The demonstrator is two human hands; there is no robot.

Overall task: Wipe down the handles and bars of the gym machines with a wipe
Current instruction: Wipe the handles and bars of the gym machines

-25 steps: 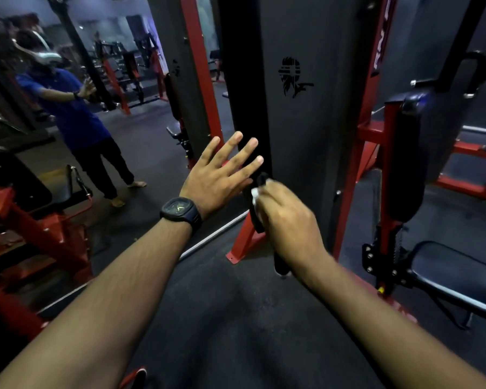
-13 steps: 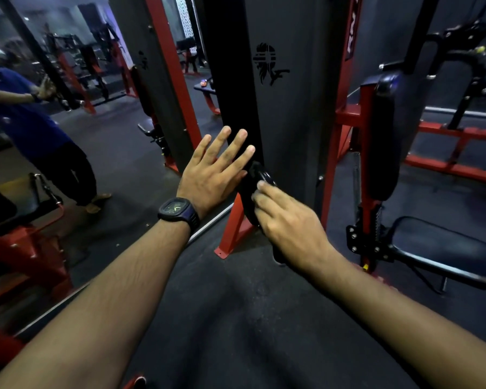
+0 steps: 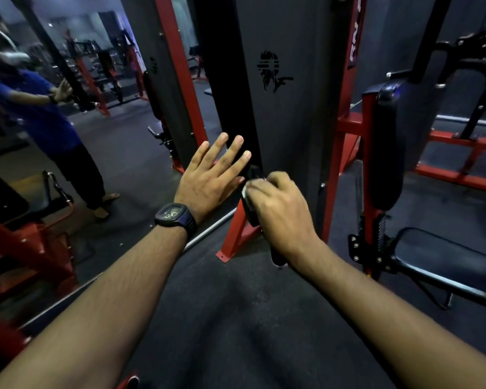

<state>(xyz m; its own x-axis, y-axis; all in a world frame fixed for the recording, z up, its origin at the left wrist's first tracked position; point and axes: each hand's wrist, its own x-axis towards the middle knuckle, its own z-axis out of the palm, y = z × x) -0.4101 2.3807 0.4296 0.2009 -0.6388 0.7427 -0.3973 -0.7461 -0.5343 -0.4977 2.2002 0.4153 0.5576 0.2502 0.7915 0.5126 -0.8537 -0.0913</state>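
Dark rubber flooring (image 3: pixel 236 318) runs up to a grey machine panel (image 3: pixel 292 122) flanked by a red upright (image 3: pixel 340 153), with a wall mirror (image 3: pixel 110 153) on my left. My right hand (image 3: pixel 281 211) is curled round the black handle (image 3: pixel 249 210) in front of the panel, pressing a white wipe (image 3: pixel 245 192) against its upper part; only a corner of the wipe shows. My left hand (image 3: pixel 208 183), a dark watch (image 3: pixel 174 216) on its wrist, is flat with fingers spread, just beside the handle, grasping nothing. A padded seat (image 3: pixel 446 262) sits to my right.
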